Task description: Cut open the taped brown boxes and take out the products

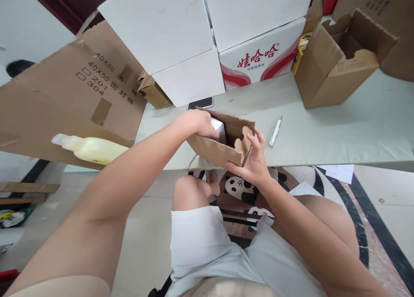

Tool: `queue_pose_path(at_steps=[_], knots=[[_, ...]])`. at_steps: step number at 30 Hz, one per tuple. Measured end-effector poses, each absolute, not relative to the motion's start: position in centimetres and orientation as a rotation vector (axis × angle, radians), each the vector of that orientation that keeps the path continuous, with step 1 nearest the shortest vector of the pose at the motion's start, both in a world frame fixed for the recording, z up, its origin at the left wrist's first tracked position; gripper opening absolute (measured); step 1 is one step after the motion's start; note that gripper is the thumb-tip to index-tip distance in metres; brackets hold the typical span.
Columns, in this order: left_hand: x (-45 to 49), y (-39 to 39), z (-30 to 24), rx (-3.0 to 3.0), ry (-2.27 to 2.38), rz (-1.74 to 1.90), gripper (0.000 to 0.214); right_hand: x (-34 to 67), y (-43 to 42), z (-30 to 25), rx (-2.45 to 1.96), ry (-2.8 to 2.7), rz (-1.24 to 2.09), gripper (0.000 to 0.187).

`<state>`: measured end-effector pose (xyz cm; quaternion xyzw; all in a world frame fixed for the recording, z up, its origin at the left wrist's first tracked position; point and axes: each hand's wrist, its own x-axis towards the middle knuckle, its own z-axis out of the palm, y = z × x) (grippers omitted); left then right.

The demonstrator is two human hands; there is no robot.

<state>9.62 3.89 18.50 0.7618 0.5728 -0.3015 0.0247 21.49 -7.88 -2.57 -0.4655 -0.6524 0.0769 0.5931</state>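
An open brown cardboard box [211, 151] rests tilted at the table's front edge. My left hand [202, 123] reaches over its left rim, fingers closed around a small white box [219, 128] that sits partly inside. My right hand [254, 159] grips the cardboard box by its right end, with the thumb below the near edge and the fingers along the far side. Cut-out flaps [244, 139] fold inward at that end. The bottom of the cardboard box is hidden from me.
On the pale green table [323, 137] lie a white pen [275, 132] and a dark phone-like slab [200, 103]. Another open carton [323, 73] stands at right. White cartons [190, 79] line the back; a pale yellow bottle [97, 148] and large carton [74, 94] are at left.
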Motion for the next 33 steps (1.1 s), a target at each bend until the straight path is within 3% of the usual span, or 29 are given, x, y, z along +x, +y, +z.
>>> queue_pose_path(at_steps=[5, 9, 12, 15, 20, 23, 28, 30, 33], knots=[[9.1, 2.7, 23.5, 2.384, 1.808, -0.322, 0.045, 21.8, -8.0, -2.6, -1.216, -1.511, 0.128, 0.108], [6.1, 1.2, 26.8, 2.38, 1.797, 0.472, 0.059, 21.9, -7.5, -2.5, -1.263, -1.457, 0.097, 0.114], [3.0, 0.1, 25.5, 2.188, 1.293, 1.426, 0.058, 22.5, -6.9, -2.3, -1.33, -1.428, 0.078, 0.111], [0.4, -1.5, 22.0, 1.882, 0.935, 1.939, 0.054, 24.0, -6.2, -2.3, -1.402, -1.354, 0.02, 0.098], [-4.3, -6.2, 13.7, 1.525, 1.08, 1.674, 0.049, 28.2, -4.9, -2.4, -1.543, -1.181, -0.09, 0.097], [-6.9, -8.7, 8.0, 1.452, 1.255, 1.535, 0.065, 29.6, -5.1, -1.2, -1.563, -1.108, -0.134, 0.099], [-8.9, -10.2, 3.3, 1.528, 1.169, 1.188, 0.085, 27.4, -9.5, 1.8, -1.305, -0.975, -0.118, 0.054], [-8.8, -9.9, 3.5, 1.521, 1.047, 1.124, 0.086, 25.1, -11.0, 2.2, -1.151, -1.002, 0.134, 0.039], [-7.4, -9.0, 4.9, 1.495, 0.83, 1.004, 0.082, 21.3, -11.4, 1.6, -1.024, -1.017, 1.002, 0.035]])
